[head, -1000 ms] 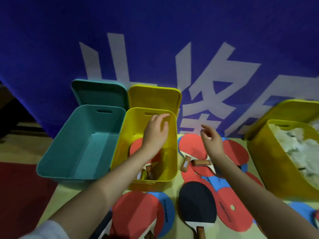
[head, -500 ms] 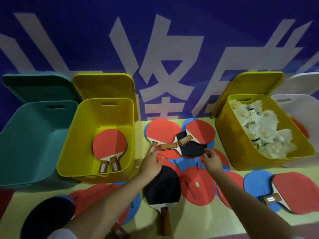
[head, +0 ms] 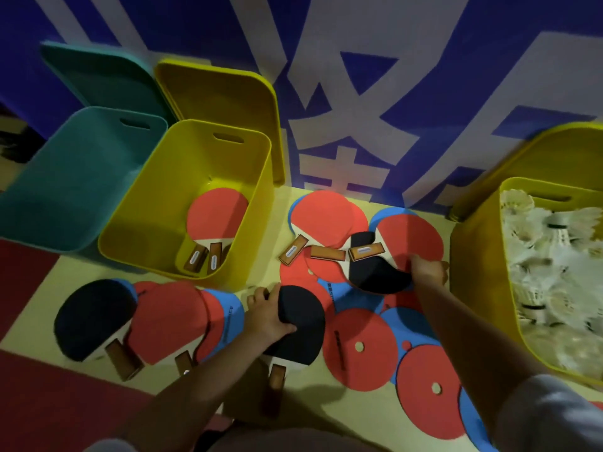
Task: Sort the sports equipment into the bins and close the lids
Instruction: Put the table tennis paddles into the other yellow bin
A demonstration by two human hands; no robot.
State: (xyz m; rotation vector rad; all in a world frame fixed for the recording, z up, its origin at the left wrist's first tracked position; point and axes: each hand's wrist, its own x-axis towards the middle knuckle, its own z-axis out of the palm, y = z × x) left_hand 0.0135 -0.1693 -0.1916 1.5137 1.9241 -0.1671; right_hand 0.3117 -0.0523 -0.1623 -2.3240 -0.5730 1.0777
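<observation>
Several table tennis paddles, red, blue and black, lie spread over the yellow mat. My left hand grips the left edge of a black paddle lying face up with its handle toward me. My right hand grips the right edge of another black paddle in the pile behind. An open yellow bin at the left holds red paddles. Beside it stands an open teal bin with nothing visible inside.
A second yellow bin at the right is full of white shuttlecocks. Teal lid and yellow lid lean against the blue banner behind the bins. More paddles lie at the front left; red floor borders the mat.
My left hand left the yellow bin and came down onto the near black paddle. My right hand moved onto the farther black paddle. The view tilted down and closer.
</observation>
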